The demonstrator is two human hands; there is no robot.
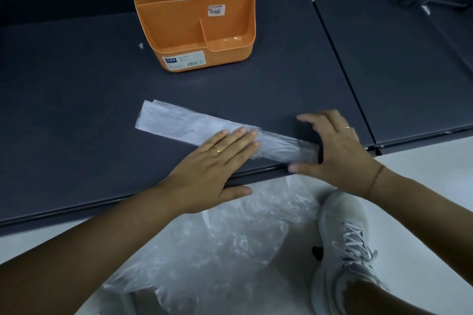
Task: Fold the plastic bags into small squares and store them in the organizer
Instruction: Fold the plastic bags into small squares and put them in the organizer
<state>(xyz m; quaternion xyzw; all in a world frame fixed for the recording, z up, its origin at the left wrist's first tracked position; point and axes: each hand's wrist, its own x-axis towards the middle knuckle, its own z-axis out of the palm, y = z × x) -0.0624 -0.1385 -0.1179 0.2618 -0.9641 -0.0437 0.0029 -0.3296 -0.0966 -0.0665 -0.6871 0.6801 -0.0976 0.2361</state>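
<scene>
Midway | step: bag strip (179, 123) pressed under flat left hand (220, 161) | right hand (337, 146) spread loosely over strip's end, gripping nothing | next: probably fold that end over.

Dim light falls on dark grey shelf panels (384, 64) set side by side above a white floor (430, 169).

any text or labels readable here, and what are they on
White sticker on the inner divider of the orange organizer: print too blurred to read.
Front label on the organizer's outer wall: dark blue block with pale characters, too small to read.
No other text shows.
</scene>
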